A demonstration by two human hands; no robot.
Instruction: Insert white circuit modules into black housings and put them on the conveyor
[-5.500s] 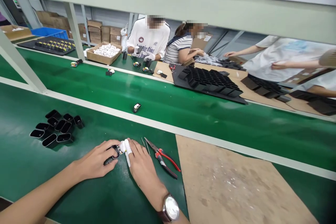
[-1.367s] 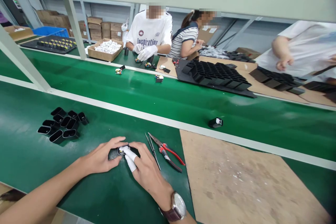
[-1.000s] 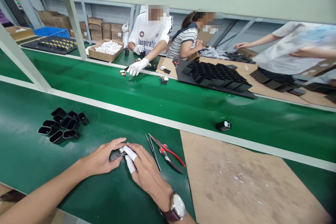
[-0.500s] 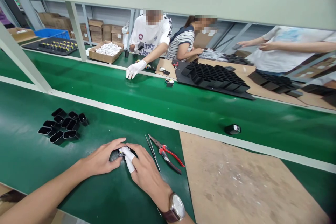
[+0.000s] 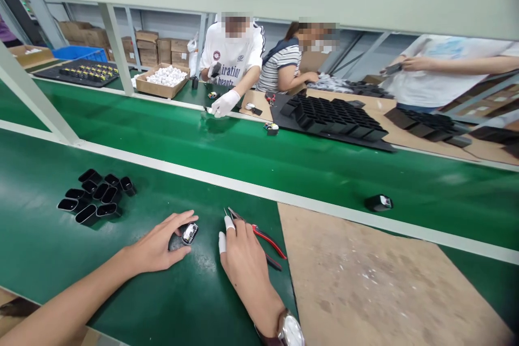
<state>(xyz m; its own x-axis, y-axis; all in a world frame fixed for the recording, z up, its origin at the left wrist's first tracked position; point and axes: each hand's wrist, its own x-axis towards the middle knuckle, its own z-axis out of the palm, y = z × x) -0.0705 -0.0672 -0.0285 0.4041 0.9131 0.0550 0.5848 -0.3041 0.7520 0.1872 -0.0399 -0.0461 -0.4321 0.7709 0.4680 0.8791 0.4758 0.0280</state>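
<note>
My left hand [image 5: 160,243] curls around a small black plastic housing [image 5: 190,233] on the green bench, gripping it between thumb and fingers. White and yellow electronic parts show in its upturned opening. To the right, my right hand [image 5: 243,254], with white finger cots on two fingers and a watch at the wrist, is over the tweezers and pliers. Its thumb and index finger are apart. Only the tip of the tweezers [image 5: 226,212] shows; the rest is hidden beneath the hand. Red-handled pliers [image 5: 270,241] lie partly covered by it.
Several empty black housings [image 5: 97,194] stand at the left. A brown board [image 5: 365,275] covers the right side. Beyond the white rail [image 5: 203,179], a filled housing [image 5: 380,203] and a small electronic assembly [image 5: 271,128] lie on the green belt. Co-workers sit opposite; one gloved hand [image 5: 225,104] reaches over the belt's edge.
My right hand has left the housing and moved right onto the tweezers and pliers. My left hand keeps its hold. The filled housing and small assembly on the belt have shifted right.
</note>
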